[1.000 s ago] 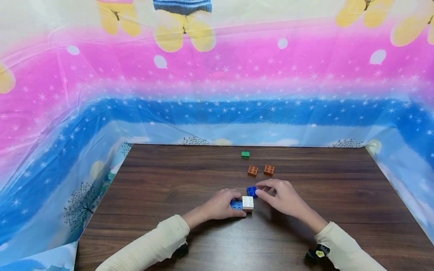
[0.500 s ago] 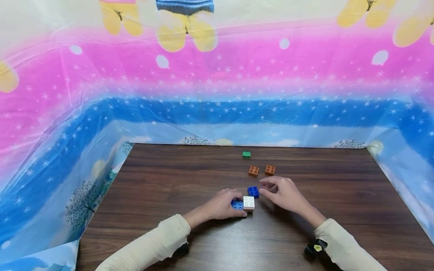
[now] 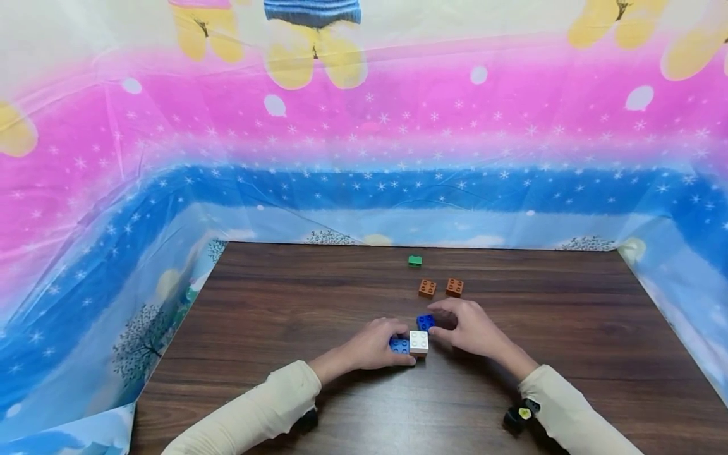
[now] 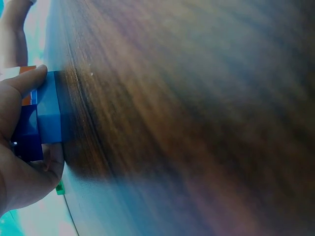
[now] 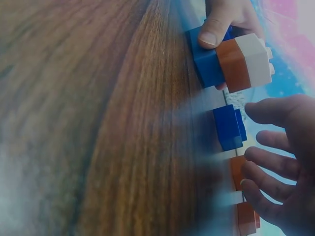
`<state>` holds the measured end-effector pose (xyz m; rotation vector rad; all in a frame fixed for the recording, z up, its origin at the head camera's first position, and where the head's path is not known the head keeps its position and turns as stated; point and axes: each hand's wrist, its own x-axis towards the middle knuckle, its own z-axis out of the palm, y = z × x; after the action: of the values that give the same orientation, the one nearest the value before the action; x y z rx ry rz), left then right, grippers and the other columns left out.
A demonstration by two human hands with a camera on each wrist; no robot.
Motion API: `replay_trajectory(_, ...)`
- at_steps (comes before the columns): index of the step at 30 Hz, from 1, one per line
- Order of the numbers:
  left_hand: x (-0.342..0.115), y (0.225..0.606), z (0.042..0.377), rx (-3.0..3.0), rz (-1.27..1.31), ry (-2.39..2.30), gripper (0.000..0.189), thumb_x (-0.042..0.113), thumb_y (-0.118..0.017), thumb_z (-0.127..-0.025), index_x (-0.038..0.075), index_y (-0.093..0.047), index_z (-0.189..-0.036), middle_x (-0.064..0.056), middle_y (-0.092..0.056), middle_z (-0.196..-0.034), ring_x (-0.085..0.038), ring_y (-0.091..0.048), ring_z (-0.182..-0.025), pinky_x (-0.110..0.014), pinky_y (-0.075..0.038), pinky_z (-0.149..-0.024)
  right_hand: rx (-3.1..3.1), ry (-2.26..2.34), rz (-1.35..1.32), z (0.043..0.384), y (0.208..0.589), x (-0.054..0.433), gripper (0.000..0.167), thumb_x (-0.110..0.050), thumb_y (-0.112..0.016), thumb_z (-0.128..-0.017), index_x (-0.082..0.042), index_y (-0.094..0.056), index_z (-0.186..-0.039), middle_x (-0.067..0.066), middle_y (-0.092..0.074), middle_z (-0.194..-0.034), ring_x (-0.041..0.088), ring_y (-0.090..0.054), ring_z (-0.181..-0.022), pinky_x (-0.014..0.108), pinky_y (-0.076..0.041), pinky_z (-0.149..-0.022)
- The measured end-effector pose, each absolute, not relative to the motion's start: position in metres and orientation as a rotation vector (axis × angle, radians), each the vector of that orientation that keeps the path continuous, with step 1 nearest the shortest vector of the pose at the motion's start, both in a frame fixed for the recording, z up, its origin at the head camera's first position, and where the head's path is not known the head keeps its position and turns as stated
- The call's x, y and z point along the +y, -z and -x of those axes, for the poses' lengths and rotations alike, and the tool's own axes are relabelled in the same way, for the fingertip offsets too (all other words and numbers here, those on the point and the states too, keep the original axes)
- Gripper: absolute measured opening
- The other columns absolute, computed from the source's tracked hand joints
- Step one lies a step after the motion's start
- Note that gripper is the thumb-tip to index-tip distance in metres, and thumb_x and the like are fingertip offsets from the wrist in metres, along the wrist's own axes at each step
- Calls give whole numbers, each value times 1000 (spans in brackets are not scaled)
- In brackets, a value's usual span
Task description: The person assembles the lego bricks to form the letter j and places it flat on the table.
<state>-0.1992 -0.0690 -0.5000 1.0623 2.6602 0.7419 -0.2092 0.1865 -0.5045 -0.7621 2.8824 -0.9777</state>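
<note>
My left hand [image 3: 372,344] grips a small stack of toy building bricks low over the table. The right wrist view shows a blue brick [image 5: 209,66] at its bottom, an orange brick [image 5: 233,65] above that and a white brick [image 5: 254,60] on top. A darker blue brick [image 4: 28,132] sits on the blue base beside them, within the left palm. Just beyond the stack lies a loose dark blue brick [image 3: 424,322], studs up. My right hand [image 3: 469,325] hovers at its right side, thumb and fingers spread apart, holding nothing.
Two orange bricks, one left [image 3: 427,288] and one right [image 3: 454,287], lie behind the loose blue one. Farther back is a green brick [image 3: 415,260]. A printed cloth [image 3: 364,189] walls off the dark wooden table [image 3: 273,284] at the back and sides.
My right hand drew slightly away from the loose blue brick, then came back closer to it. The left hand keeps its grip on the stack in the same place.
</note>
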Motion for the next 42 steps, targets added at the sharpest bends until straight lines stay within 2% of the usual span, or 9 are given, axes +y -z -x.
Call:
replay_trajectory(6,-70,501,200,2657,-1079,-754,33,44,-81,-86,20,-71,-106,8,-70,-108,-11,-62,-102,-27,-48,-86,2850,976,796,211,507,183,49,-23,-83,-86,-15,-67,-132,2,-70,-121,18,-68,-105,43,-56,-87)
replay_trajectory(12,-70,500,200,2644,-1070,-758,34,44,-81,-86,20,-70,-107,9,-66,-103,-5,-56,-90,-24,-45,-79,2863,923,822,212,506,181,50,-22,-84,-85,-13,-67,-131,3,-70,-120,17,-68,-104,42,-56,-87)
replay_trajectory(20,-70,499,199,2644,-1061,-756,34,45,-81,-86,20,-70,-107,10,-65,-103,-5,-55,-88,-23,-44,-78,2856,871,832,214,504,178,51,-21,-85,-84,-11,-67,-131,5,-70,-120,19,-67,-104,43,-56,-87)
replay_trajectory(32,-70,500,199,2644,-1071,-756,32,44,-81,-87,20,-70,-105,10,-63,-100,-5,-55,-87,-22,-44,-76,2858,827,869,218,508,178,49,-19,-85,-85,-11,-68,-130,3,-70,-119,18,-67,-102,43,-56,-85)
replay_trajectory(42,-70,501,200,2651,-1078,-760,34,43,-82,-86,19,-72,-107,9,-66,-101,-5,-56,-88,-22,-44,-77,2879,792,856,217,506,178,42,-19,-84,-86,-12,-71,-125,1,-70,-112,14,-65,-97,40,-55,-83)
